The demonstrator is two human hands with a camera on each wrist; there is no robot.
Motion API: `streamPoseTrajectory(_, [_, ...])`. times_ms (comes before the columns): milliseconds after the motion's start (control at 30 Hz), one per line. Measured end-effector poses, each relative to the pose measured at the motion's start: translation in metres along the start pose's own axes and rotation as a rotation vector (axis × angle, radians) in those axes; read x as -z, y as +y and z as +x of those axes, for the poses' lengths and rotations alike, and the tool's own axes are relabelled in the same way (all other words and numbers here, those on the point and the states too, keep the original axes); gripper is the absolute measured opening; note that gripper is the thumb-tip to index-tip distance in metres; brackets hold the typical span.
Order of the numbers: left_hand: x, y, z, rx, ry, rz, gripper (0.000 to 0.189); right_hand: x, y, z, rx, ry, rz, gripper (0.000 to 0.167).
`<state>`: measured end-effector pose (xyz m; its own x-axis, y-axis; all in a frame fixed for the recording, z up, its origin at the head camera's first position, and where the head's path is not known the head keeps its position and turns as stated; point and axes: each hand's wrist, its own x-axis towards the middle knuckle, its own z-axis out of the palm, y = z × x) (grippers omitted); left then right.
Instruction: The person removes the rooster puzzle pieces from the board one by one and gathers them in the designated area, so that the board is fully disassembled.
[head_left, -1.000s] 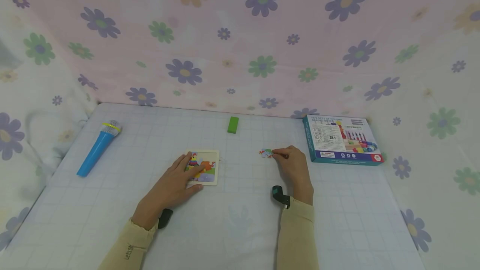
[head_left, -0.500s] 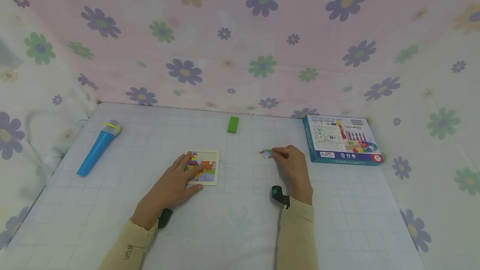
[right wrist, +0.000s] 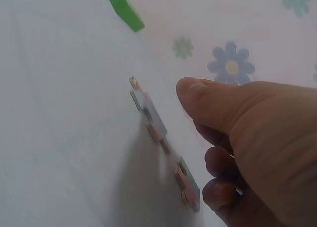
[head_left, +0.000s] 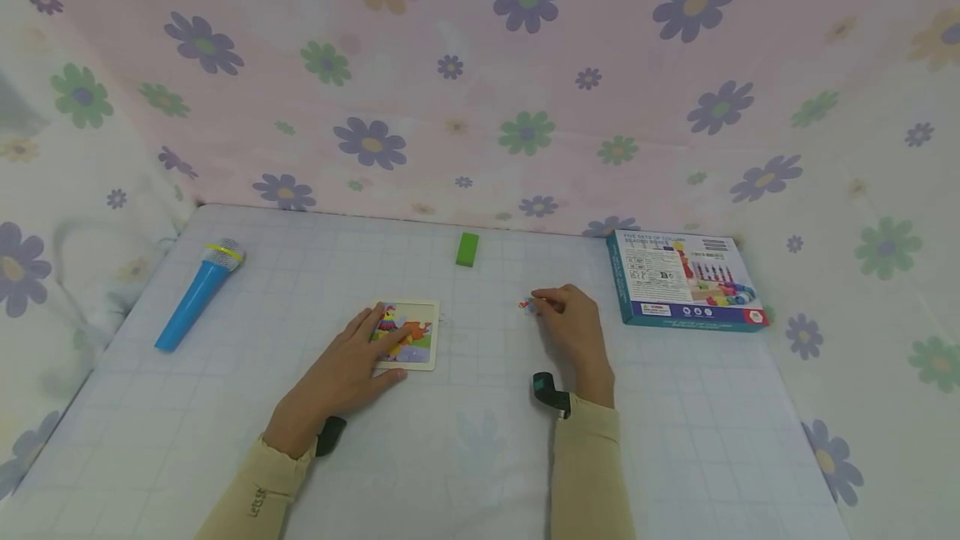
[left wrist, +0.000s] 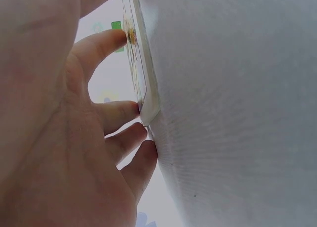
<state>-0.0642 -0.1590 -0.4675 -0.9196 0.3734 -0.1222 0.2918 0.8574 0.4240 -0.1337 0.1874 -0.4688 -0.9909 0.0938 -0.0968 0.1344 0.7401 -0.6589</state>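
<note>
My left hand (head_left: 337, 365) lies spread over a small framed jigsaw puzzle (head_left: 434, 333) with a colourful bird picture. In the left wrist view, fingertips (left wrist: 130, 108) touch the puzzle's pale edge and the tabletop beside it. My right hand (head_left: 573, 327) hovers over loose puzzle pieces (head_left: 523, 305) and partly covers them. From the right wrist, two pieces show apart on the cloth: one farther (right wrist: 151, 115), another nearer (right wrist: 188, 185). The right fingers are curled, with the thumb (right wrist: 198, 95) against them; no piece shows between them. The index fingertip is hidden behind the thumb.
A green block (head_left: 467, 249) lies near the back edge. At the far left is a blue toy microphone (head_left: 193, 302). A boxed bead set (head_left: 686, 280) sits right of my right hand. Flowered cloth (head_left: 525, 90) rises behind the white-covered table (head_left: 465, 457).
My right hand has shifted slightly left, from the right end of the loose pieces to over them, covering more of them. The left hand stays on the framed puzzle.
</note>
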Motion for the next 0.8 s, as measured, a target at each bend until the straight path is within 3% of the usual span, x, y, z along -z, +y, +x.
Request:
streamPoseTrajectory(300, [0.000, -0.002, 0.001, 0.026, -0.019, -0.020, 0.071, -0.024, -0.052, -0.010, 0.188, -0.049, 0.012, 0.020])
streamPoseTrajectory(467, [0.002, 0.000, 0.001, 0.034, -0.028, -0.041, 0.069, -0.049, -0.077, -0.016, 0.303, -0.146, 0.015, 0.023])
streamPoseTrajectory(633, [0.005, 0.001, 0.003, 0.041, -0.051, -0.072, 0.067, -0.070, -0.100, -0.021, 0.356, -0.229, 0.047, 0.026])
streamPoseTrajectory(800, [0.007, -0.001, -0.001, 0.024, -0.032, -0.075, 0.069, -0.095, -0.120, -0.026, 0.393, -0.289, 0.132, 0.029])
